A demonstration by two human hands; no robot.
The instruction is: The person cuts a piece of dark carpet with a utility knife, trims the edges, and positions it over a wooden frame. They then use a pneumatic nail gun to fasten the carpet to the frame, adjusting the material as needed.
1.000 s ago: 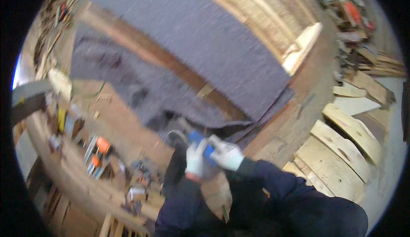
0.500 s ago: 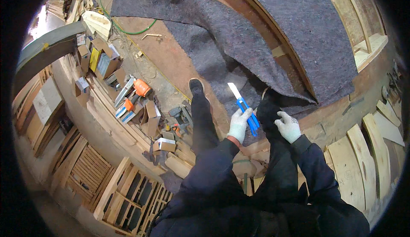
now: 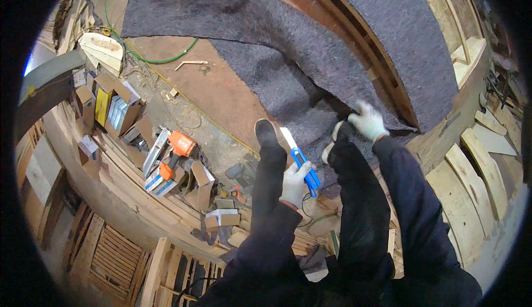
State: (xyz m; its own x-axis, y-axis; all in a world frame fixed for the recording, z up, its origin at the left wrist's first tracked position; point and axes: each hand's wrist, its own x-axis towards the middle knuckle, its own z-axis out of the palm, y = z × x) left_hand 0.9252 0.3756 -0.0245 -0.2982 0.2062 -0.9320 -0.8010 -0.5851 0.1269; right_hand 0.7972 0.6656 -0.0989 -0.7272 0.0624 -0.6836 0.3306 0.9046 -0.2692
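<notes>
My left hand (image 3: 293, 183), in a white glove, grips a blue utility knife (image 3: 302, 162) with its blade extended, pointing up and away from me. My right hand (image 3: 367, 121), also gloved, pinches the edge of a large grey felt sheet (image 3: 288, 63) that lies over a wooden frame and the floor. Both my dark trouser legs and shoes stand below the hands, one shoe (image 3: 266, 132) on bare floor beside the felt, the other on the felt's edge.
An orange power tool (image 3: 174, 155) and several cardboard boxes (image 3: 113, 105) lie along a wooden bench at left. A green hose (image 3: 166, 58) crosses the brown floor. Curved wooden offcuts (image 3: 471, 174) are stacked at right. Slatted wooden frames (image 3: 111, 251) stand lower left.
My right hand has reached further up and taken hold of the felt's edge. My left hand with the knife stayed near my legs. The view has shifted slightly.
</notes>
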